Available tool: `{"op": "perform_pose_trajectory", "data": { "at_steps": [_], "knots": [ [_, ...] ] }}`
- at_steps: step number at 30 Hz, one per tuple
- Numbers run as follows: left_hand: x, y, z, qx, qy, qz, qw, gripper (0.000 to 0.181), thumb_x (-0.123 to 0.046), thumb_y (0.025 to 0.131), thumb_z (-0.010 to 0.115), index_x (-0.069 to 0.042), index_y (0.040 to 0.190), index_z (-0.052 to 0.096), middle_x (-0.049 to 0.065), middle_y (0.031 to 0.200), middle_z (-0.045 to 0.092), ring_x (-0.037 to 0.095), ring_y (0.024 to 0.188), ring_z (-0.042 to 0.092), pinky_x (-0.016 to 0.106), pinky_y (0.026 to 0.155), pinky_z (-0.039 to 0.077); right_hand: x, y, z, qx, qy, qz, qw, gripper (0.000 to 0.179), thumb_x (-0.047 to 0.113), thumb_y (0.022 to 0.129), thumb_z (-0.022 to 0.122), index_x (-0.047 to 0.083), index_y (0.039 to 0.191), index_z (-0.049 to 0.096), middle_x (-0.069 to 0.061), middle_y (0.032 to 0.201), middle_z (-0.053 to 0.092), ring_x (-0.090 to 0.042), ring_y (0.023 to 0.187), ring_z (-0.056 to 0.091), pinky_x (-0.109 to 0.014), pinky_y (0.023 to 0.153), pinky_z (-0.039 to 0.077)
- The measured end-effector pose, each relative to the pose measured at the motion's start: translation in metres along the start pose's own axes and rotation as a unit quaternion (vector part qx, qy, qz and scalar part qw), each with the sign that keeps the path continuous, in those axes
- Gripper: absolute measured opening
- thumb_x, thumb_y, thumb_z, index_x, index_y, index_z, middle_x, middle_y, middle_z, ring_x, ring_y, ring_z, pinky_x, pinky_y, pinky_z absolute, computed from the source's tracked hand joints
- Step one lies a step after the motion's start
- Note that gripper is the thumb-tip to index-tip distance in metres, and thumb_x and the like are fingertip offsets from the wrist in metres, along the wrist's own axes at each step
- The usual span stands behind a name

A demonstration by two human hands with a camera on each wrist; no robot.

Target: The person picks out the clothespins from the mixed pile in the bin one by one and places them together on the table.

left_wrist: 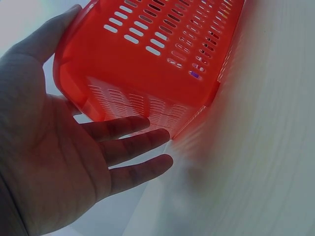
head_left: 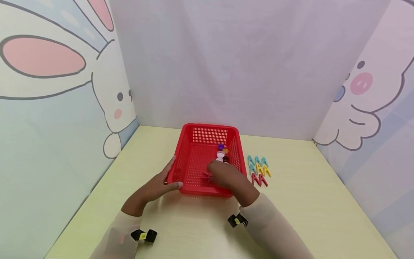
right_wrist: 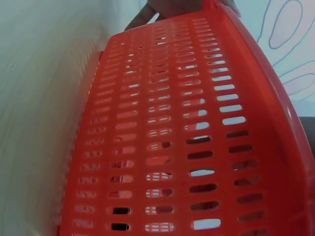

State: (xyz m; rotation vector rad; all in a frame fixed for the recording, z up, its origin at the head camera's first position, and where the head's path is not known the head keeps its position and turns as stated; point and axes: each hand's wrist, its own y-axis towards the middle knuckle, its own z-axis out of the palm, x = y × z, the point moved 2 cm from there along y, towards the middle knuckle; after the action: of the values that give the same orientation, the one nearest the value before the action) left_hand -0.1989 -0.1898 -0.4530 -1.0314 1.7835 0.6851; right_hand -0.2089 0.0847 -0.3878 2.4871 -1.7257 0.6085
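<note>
The red plastic basket [head_left: 209, 190] stands on the table, its walls full of slots. At its near left corner my left hand [head_left: 155, 187] grips the rim with the thumb over it. In the left wrist view, three fingers of that hand [left_wrist: 64, 152] stretch along the outside of the wall. My right hand [head_left: 224, 175] reaches down inside the basket, its fingertips hidden. From beneath it juts a red A-shaped clip [head_left: 206, 175]; whether the fingers pinch it is hidden. Beside that hand lie a purple cap [head_left: 221, 147], an orange cap [head_left: 225, 151], a white cap [head_left: 220, 154] and a dark cap [head_left: 225, 159].
Right of the basket, A-shaped clips lie in rows on the table [head_left: 300, 201]: several blue clips [head_left: 257, 160], two yellow clips [head_left: 263, 169] and two red clips [head_left: 259, 180]. Walls with cartoon animals close in the back and both sides.
</note>
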Motion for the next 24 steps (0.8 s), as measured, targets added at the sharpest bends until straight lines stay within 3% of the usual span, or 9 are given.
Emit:
{"op": "perform_pose_trajectory", "data": {
  "at_steps": [6, 12, 15, 24],
  "knots": [
    [0.0004, -0.0009, -0.0002, -0.002, 0.000, -0.003, 1.0000, 0.123, -0.040, 0.091, 0.087, -0.028, 0.177, -0.001, 0.021, 0.169, 0.038, 0.046, 0.147, 0.050, 0.047, 0.098, 0.067, 0.0044, 0.0014, 0.0001, 0.017, -0.005, -0.020, 0.9997, 0.046, 0.019, 0.086, 0.091, 0.013, 0.128, 0.076, 0.001, 0.103, 0.073, -0.017, 0.087, 0.068, -0.036, 0.080, 0.067],
    [0.0009, -0.0003, 0.0000, -0.001, 0.001, -0.003, 1.0000, 0.124, -0.040, 0.091, 0.087, -0.028, 0.177, -0.001, 0.021, 0.169, 0.038, 0.045, 0.146, 0.051, 0.047, 0.099, 0.067, 0.0049, 0.0035, -0.0016, 0.039, 0.019, 0.002, 0.9991, 0.057, 0.025, 0.080, 0.096, 0.017, 0.133, 0.074, 0.004, 0.101, 0.074, -0.018, 0.087, 0.072, -0.037, 0.080, 0.068],
    [0.0002, -0.0004, -0.0005, -0.001, 0.003, -0.001, 1.0000, 0.123, -0.040, 0.091, 0.086, -0.028, 0.177, -0.001, 0.021, 0.168, 0.038, 0.045, 0.146, 0.051, 0.047, 0.098, 0.067, 0.0058, 0.0048, -0.0020, 0.049, 0.006, 0.005, 0.9987, 0.061, 0.025, 0.079, 0.096, 0.018, 0.135, 0.073, 0.004, 0.104, 0.075, -0.018, 0.087, 0.071, -0.038, 0.082, 0.069],
    [-0.0007, -0.0008, -0.0010, 0.002, 0.001, 0.000, 1.0000, 0.123, -0.039, 0.092, 0.086, -0.026, 0.177, -0.002, 0.022, 0.169, 0.037, 0.045, 0.146, 0.051, 0.047, 0.098, 0.067, 0.0092, 0.0092, 0.0016, 0.076, 0.015, 0.040, 0.9962, 0.061, 0.025, 0.075, 0.098, 0.020, 0.132, 0.075, 0.004, 0.099, 0.075, -0.018, 0.083, 0.073, -0.040, 0.075, 0.070]
  ]
}}
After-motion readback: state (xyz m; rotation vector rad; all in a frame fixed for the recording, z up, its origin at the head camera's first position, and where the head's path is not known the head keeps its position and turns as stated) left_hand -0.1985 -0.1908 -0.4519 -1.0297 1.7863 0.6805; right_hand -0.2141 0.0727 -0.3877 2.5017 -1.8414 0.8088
